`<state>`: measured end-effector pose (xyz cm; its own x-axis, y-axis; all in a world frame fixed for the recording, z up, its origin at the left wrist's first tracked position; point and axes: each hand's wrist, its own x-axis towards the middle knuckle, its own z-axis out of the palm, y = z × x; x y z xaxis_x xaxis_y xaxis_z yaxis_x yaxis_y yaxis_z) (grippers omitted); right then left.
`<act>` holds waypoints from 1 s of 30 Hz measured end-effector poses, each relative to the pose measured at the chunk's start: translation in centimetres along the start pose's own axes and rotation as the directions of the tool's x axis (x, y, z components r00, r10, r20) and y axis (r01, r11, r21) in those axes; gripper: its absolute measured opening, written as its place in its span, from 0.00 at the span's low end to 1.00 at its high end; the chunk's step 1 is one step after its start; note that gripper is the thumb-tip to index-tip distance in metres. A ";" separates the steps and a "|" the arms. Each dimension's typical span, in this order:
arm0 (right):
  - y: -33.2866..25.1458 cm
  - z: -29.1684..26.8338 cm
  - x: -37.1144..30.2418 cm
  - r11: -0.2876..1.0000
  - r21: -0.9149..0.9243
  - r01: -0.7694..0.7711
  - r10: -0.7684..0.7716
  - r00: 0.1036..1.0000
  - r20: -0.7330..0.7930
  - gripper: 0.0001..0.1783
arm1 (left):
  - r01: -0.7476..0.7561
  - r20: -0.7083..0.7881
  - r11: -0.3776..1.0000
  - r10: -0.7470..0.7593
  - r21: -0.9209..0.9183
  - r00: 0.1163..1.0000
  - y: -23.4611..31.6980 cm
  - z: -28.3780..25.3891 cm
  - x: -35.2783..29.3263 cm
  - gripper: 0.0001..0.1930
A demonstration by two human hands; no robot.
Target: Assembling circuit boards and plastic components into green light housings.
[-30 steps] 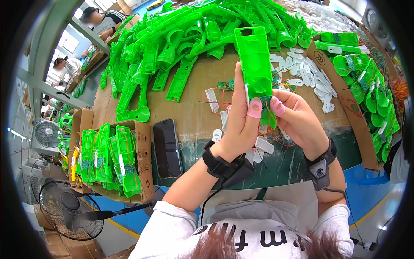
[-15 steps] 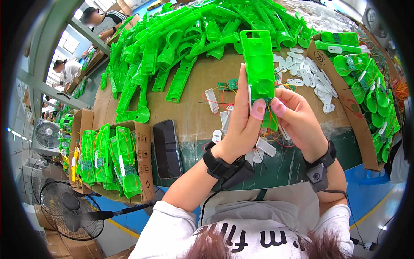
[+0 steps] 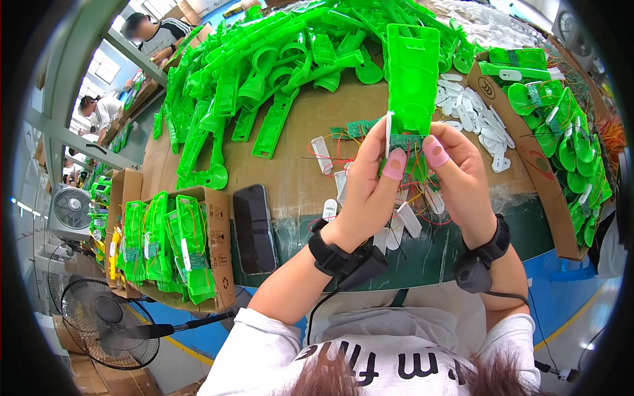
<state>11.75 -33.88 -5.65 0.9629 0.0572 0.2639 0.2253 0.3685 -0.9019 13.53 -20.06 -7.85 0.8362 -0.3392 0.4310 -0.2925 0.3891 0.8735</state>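
1. Two bare hands, side by side above the table; the left hand (image 3: 370, 191) grips the lower left edge, its thumb by the circuit board; the right hand (image 3: 465, 178) pinches the lower right edge between thumb and fingers; each thumb wears a pink finger cover (image 3: 395, 165).
2. Held between them is a long, bright green plastic housing (image 3: 413, 79), its wider end pointing away from the person; a small green circuit board (image 3: 405, 140) lies across its lower part.
3. Beneath the hands, loose white plastic pieces (image 3: 409, 220) lie among thin red and black wires; to their left is a black smartphone (image 3: 255, 228).
4. Farther left, a brown cardboard box (image 3: 222, 257) holds wired green housings (image 3: 158, 237); at right, more wired green parts (image 3: 568, 152) lie behind a cardboard wall (image 3: 538, 171).
5. Beyond, a heap of small white oval pieces (image 3: 485, 129) lies right of a large pile of green plastic shells (image 3: 264, 79); at far upper left, a co-worker (image 3: 158, 36) sits.
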 end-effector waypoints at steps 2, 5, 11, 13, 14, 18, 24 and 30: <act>0.0 0.1 0.0 1.000 0.001 0.013 -0.013 0.999 0.045 0.13 | -0.028 -0.023 0.999 0.029 0.039 0.999 -0.3 0.2 -0.2 0.23; 0.5 0.6 0.0 0.987 -0.121 0.108 -0.110 0.994 -0.014 0.14 | -0.085 -0.041 0.990 0.090 0.111 0.995 -0.7 0.4 -0.1 0.21; 1.2 0.5 -0.2 0.972 -0.163 0.171 -0.179 0.983 -0.039 0.14 | -0.115 -0.012 0.978 0.118 0.172 0.993 -1.3 0.1 -0.2 0.21; 0.6 0.2 0.0 0.974 -0.166 0.156 -0.161 0.987 -0.019 0.14 | -0.119 0.015 0.978 0.118 0.172 0.993 -0.7 -0.1 0.0 0.21; 0.2 0.0 0.1 0.976 -0.167 0.140 -0.141 0.990 0.004 0.14 | -0.100 0.063 0.978 0.090 0.185 0.994 -0.1 -0.1 0.1 0.22; -1.8 -0.4 0.2 0.995 0.072 -0.073 0.066 0.993 0.100 0.15 | -0.066 0.198 0.980 0.104 -0.188 0.975 1.7 -0.8 1.0 0.28; -0.3 1.1 -0.5 0.975 0.127 -0.183 0.142 0.950 0.279 0.21 | 0.154 0.133 0.983 -0.139 -0.105 0.981 2.0 -1.1 0.7 0.40; -0.7 -0.3 -0.4 0.920 -0.265 -0.289 0.389 0.752 0.532 0.32 | -0.101 -0.262 0.923 0.000 -0.372 0.965 3.1 -3.2 0.9 0.27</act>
<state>11.29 -34.44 -5.19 0.7322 0.6804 0.0291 -0.0312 0.0762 -0.9966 14.83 -16.41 -5.48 0.9286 -0.1030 0.3565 -0.1814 0.7119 0.6784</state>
